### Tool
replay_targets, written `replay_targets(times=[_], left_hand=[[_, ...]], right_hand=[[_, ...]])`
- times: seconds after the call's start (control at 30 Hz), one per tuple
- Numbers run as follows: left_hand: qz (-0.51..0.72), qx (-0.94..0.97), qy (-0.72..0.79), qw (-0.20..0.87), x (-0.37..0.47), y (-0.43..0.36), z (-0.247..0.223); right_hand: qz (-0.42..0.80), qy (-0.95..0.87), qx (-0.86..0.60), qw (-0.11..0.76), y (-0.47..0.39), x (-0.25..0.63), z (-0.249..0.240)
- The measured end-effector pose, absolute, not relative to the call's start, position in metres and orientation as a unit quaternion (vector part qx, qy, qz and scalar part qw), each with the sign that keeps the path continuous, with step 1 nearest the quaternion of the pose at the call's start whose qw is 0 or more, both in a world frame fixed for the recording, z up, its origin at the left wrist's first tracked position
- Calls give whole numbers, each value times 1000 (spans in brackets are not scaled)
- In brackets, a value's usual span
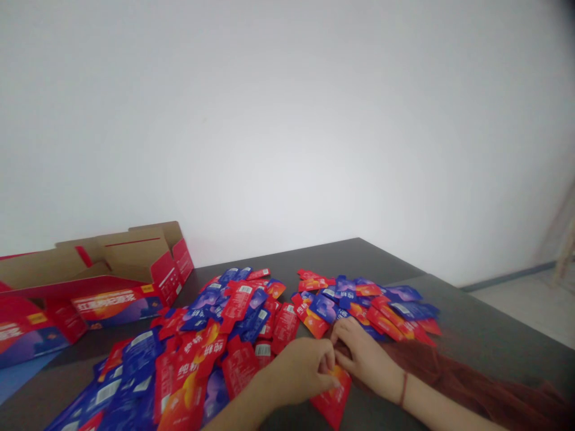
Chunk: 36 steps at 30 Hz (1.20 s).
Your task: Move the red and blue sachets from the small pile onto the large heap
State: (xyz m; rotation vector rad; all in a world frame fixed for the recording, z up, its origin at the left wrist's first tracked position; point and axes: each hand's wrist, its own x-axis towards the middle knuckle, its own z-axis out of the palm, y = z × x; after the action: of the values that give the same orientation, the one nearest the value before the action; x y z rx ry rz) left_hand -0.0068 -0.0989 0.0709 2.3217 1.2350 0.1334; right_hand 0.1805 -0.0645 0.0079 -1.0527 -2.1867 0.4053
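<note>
My left hand (pixel 305 370) is closed, its thumb and fingers pressed together on a red and orange packet (pixel 333 400) that hangs tilted below them. My right hand (pixel 369 360), with a thin cord round the wrist, meets it from the right. Its fingers are closed on a reddish-brown cloth (pixel 431 365), which also trails away under the wrist along the table. Part of the packet's upper end is hidden by fingers and cloth. Beyond my hands lies a loose heap of red and blue packets (pixel 359 305). Nearer my left forearm spreads a larger heap of similar packets (pixel 193 365).
Red printed cardboard boxes (pixel 114 305), open at the top, stand at the left. The dark table (pixel 332 254) has a far corner by the white wall (pixel 287 131). A blue sheet (pixel 22 377) shows at the lower left. Pale floor (pixel 525 299) appears beyond the right edge.
</note>
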Motion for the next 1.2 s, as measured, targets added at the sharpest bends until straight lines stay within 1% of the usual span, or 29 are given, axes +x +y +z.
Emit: replay_targets(times=[0.07,0.17,0.27,0.37,0.47,0.57,0.67,0.73,0.87,0.93,1.07,1.2], left_hand=[[75,855,458,232,-10,-93,60],[86,874,431,209,-9,-89,38],[77,885,415,198,-7,-87,23],[52,874,437,203,-12,-80,21],[56,870,446,201,-20,-72,25],[86,874,435,197,-21,-67,26],[107,872,427,216,-22,-64,26],[104,868,422,240,-26,-62,27],[71,844,439,299,-36,-58,31],[58,836,451,306,-38,-57,32],[50,842,454,288,-34,-57,31],[65,850,451,266,-32,-57,28]], right_hand=[[129,-861,-404,280,-68,176,6],[79,-865,-440,229,-67,174,7],[46,-856,-483,181,-65,178,11],[39,-845,-513,147,-68,184,14],[75,-857,-482,164,-76,181,13],[119,-886,-403,196,-85,168,12],[123,-914,-339,185,-90,157,14],[103,-918,-343,172,-90,157,16],[60,-887,-430,154,-83,166,15],[49,-881,-446,146,-80,167,14],[42,-902,-399,162,-77,157,9],[60,-922,-332,187,-75,149,7]])
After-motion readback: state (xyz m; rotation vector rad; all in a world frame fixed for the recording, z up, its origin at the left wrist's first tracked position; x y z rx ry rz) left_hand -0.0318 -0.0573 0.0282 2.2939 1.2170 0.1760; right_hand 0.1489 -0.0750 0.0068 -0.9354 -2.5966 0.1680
